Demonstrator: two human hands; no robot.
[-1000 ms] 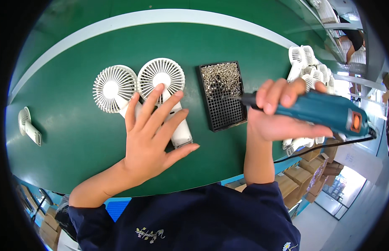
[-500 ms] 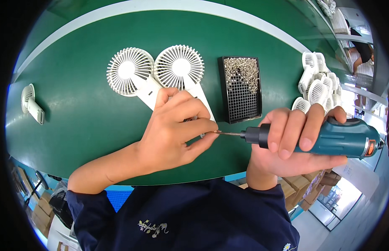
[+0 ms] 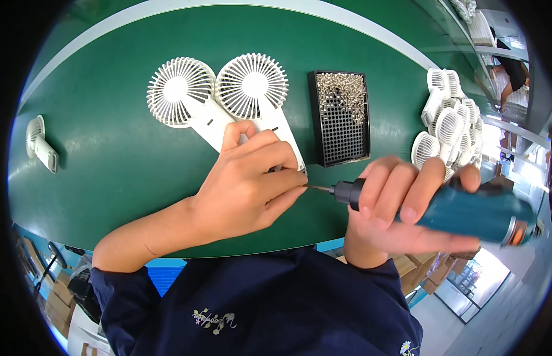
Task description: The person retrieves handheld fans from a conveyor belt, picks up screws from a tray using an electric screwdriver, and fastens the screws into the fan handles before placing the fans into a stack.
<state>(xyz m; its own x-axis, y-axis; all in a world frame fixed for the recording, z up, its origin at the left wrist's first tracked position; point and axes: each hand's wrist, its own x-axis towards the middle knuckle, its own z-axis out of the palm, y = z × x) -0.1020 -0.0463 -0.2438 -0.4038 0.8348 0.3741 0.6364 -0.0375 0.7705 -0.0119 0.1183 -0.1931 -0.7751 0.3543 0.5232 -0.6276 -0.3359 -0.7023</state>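
Note:
Two white handheld fans lie side by side, their round grilles touching at the far side and their handles slanting toward me. My left hand rests over the lower handles, thumb and forefinger pinched at the tip of a driver bit; whatever small thing they hold is hidden. In my right hand is a teal and black electric screwdriver, held almost level and blurred at its rear. Its thin bit points left and meets my left fingertips, beside the end of the right-hand fan's handle.
Beyond the screwdriver, a black perforated tray holds many small metal screws, heaped toward its far end. A pile of white fans stands at the right. One more fan lies far left on the green table.
The screwdriver's rear end has swung toward me, and my right hand has shifted slightly left with it. My left hand keeps its pinch at the bit tip. The whole view has shifted a little.

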